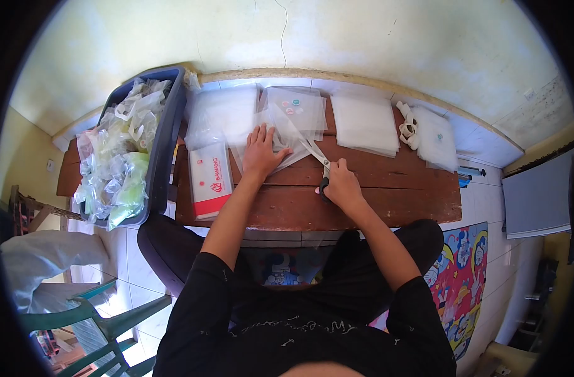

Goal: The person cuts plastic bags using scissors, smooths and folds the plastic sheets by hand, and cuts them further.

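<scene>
My right hand grips the black handles of a pair of scissors, whose long blades point up and left over a clear plastic sheet or bag. My left hand lies flat with fingers spread, pressing on that clear plastic. Behind the blades is a small pile of clear bags with round coloured marks. A stack of clear plastic bags lies beyond my left hand. Left of that wrist is a red and white "BAWANG" packet. Whether the blades are apart is hard to make out.
A dark tub heaped with plastic scraps stands at the left. On the wooden table are another bag stack, a white roll of strap or tape and more bags. A green chair is at lower left.
</scene>
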